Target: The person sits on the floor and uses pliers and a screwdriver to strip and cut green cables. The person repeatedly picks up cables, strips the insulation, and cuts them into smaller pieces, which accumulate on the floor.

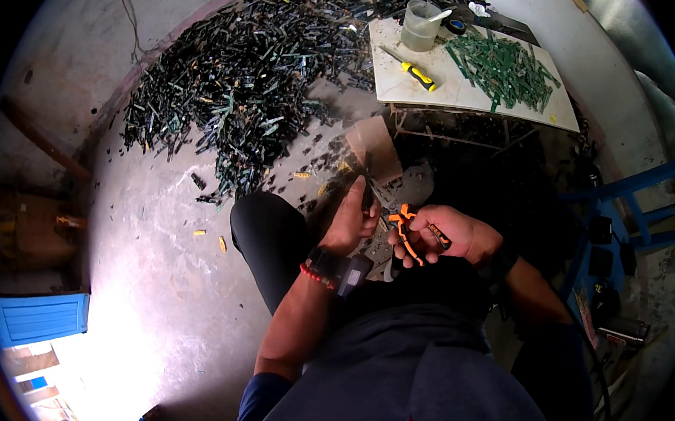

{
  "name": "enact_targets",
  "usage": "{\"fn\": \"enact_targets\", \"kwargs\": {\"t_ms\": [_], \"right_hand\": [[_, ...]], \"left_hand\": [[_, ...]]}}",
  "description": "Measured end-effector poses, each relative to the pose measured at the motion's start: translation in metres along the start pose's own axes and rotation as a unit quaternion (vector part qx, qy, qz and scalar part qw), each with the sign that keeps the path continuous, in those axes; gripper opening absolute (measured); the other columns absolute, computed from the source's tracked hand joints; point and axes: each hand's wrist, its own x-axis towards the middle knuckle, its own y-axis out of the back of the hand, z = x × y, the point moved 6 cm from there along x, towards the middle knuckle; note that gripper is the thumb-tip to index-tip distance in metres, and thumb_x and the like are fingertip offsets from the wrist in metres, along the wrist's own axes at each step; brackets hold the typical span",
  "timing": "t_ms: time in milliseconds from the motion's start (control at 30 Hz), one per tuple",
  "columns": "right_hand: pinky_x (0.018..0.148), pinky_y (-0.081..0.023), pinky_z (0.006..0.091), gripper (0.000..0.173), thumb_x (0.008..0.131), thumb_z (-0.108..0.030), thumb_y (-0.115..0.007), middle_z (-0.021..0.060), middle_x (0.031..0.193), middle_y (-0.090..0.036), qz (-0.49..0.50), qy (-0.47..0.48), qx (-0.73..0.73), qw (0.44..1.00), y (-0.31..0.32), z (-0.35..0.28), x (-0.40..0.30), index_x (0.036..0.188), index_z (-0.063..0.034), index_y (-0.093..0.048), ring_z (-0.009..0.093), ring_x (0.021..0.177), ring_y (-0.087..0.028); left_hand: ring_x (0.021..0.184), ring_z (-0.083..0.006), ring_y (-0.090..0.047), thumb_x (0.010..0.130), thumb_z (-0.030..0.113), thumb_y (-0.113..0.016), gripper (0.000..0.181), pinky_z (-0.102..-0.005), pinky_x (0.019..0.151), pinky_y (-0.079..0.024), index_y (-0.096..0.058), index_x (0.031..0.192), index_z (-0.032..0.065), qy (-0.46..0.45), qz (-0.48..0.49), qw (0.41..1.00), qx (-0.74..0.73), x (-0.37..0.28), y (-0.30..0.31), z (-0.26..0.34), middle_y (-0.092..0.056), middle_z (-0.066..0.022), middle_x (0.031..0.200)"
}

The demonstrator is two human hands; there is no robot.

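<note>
My right hand [453,233] holds a pair of pliers [404,238] with orange-and-black handles, which are spread apart. Their metal jaws [381,195] point up and left, close to the fingers of my left hand [347,220]. That hand pinches a small dark strip [369,164] between thumb and fingers; its lower part is hidden. Just beyond both hands lies a tan block [375,147] on the floor, with dark scraps and a few yellow pieces [322,189] around it.
A large heap of dark strips [246,87] covers the floor against the wall. On a low white-topped table [393,79] are green circuit-board strips [505,72], a cloudy plastic cup [418,31], a black tape roll [456,26] and a yellow-handled tool [418,75]. A blue chair [618,230] stands right.
</note>
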Motion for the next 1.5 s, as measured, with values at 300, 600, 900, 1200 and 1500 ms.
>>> {"fn": "enact_targets", "kwargs": {"t_ms": [300, 600, 900, 1200, 1500], "right_hand": [[0.044, -0.042, 0.0214, 0.04, 0.089, -0.023, -0.036, 0.0164, 0.092, -0.065, -0.014, -0.022, -0.023, 0.999, 0.009, -0.007, -0.003, 0.105, 0.0056, -0.058, 0.024, 0.073, -0.066], [0.069, -0.05, 0.0348, 0.037, 0.093, -0.025, -0.036, 0.0147, 0.087, -0.063, -0.011, -0.016, 0.004, 1.0, 0.011, -0.004, -0.004, 0.105, 0.0026, -0.057, 0.025, 0.075, -0.063], [0.058, -0.051, 0.037, 0.037, 0.097, -0.03, -0.038, 0.0133, 0.082, -0.062, -0.05, 0.003, 0.059, 0.997, 0.011, 0.001, -0.004, 0.1, 0.0016, -0.057, 0.024, 0.069, -0.062], [0.052, -0.049, 0.0325, 0.039, 0.098, -0.033, -0.039, 0.0122, 0.079, -0.06, -0.009, -0.001, 0.049, 0.999, 0.014, 0.002, -0.004, 0.097, 0.001, -0.057, 0.022, 0.063, -0.06], [0.048, -0.048, 0.0282, 0.034, 0.096, -0.033, -0.048, 0.0082, 0.071, -0.058, 0.055, 0.042, -0.068, 0.995, 0.007, -0.005, -0.009, 0.093, -0.0002, -0.057, 0.017, 0.056, -0.057]], "left_hand": [[0.045, -0.0097, -0.022, 0.096, 0.055, -0.029, 0.054, -0.0246, 0.043, -0.017, -0.038, 0.066, 0.0111, -0.018, -0.006, 1.0, 0.003, 0.006, -0.001, -0.004, -0.03, 0.0019, 0.053], [0.045, -0.0094, -0.022, 0.097, 0.053, -0.029, 0.052, -0.0245, 0.043, -0.017, -0.039, 0.067, 0.011, -0.026, -0.018, 0.999, 0.01, 0.002, -0.005, -0.002, -0.029, 0.0022, 0.054], [0.045, -0.0095, -0.022, 0.097, 0.054, -0.029, 0.053, -0.0246, 0.043, -0.018, -0.04, 0.069, 0.0107, -0.013, -0.034, 0.999, 0.009, 0.004, -0.007, -0.006, -0.03, 0.0017, 0.054], [0.044, -0.0091, -0.026, 0.099, 0.046, -0.021, 0.052, -0.0244, 0.043, -0.022, -0.041, 0.068, 0.0093, 0.004, -0.023, 1.0, 0.017, 0.005, -0.005, -0.007, -0.033, 0.0009, 0.052], [0.044, -0.0101, -0.024, 0.098, 0.051, -0.025, 0.053, -0.0253, 0.043, -0.02, -0.04, 0.067, 0.0102, 0.006, -0.017, 1.0, 0.009, 0.006, -0.004, -0.013, -0.031, 0.0013, 0.053]]}}
